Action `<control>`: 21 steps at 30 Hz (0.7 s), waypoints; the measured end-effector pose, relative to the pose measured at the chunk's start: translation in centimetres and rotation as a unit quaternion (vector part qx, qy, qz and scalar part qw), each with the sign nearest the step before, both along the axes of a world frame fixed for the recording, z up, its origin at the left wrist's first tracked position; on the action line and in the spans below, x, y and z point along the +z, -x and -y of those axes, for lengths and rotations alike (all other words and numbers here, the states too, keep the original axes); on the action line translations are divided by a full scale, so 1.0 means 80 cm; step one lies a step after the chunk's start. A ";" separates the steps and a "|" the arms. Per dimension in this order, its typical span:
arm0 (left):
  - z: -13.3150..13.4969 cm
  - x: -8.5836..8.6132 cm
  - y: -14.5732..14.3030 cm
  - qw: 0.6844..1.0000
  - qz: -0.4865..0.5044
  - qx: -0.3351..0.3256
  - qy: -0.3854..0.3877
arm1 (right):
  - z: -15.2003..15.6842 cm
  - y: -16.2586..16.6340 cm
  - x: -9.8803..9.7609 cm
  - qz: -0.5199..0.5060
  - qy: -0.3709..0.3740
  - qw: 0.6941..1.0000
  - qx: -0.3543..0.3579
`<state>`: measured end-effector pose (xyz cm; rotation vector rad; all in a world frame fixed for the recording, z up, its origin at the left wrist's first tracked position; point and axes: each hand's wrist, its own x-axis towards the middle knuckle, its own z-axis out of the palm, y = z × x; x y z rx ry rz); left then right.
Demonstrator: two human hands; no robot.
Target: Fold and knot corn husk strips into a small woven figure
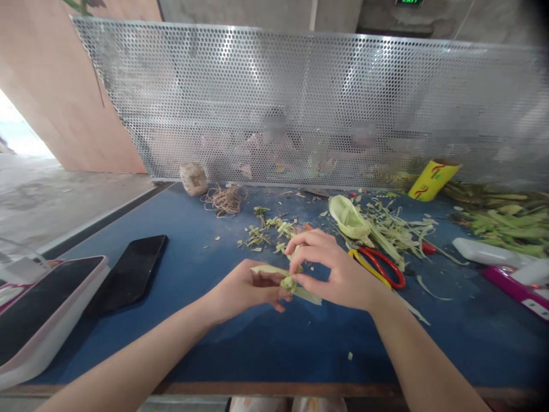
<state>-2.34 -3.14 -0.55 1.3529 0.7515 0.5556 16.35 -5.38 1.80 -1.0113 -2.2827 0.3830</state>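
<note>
My left hand [244, 289] is closed around one end of a pale green folded leaf strip [288, 281], held just above the blue table [206, 343]. My right hand [332, 269] pinches the same leaf piece at its knotted middle with thumb and forefinger, the other fingers curled above. Loose ends of the strip stick out to the right below my right hand. Both hands meet near the middle of the table.
Red and yellow scissors [380, 264] lie right of my right hand beside leaf scraps [386, 229]. A black phone [132, 272] and a pink-white device [38, 315] sit left. Twine [225, 200], a yellow cup [432, 180] and a perforated metal screen [300, 103] stand behind.
</note>
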 end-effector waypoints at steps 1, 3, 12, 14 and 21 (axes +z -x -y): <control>0.000 0.000 0.000 1.000 -0.003 -0.001 0.002 | 0.000 0.001 0.000 -0.001 0.002 1.000 -0.002; 0.000 -0.001 0.000 1.000 -0.009 -0.004 0.003 | 0.001 0.003 -0.001 -0.001 0.006 1.000 -0.010; -0.002 -0.001 0.000 1.000 -0.004 -0.001 0.002 | 0.001 0.005 -0.003 0.017 0.004 1.000 -0.019; -0.001 0.000 0.000 1.000 0.004 0.001 0.001 | 0.000 0.003 -0.002 0.021 0.005 0.999 -0.024; 0.002 0.002 0.002 0.999 0.028 -0.019 0.038 | -0.002 -0.003 -0.002 0.007 0.000 0.999 -0.035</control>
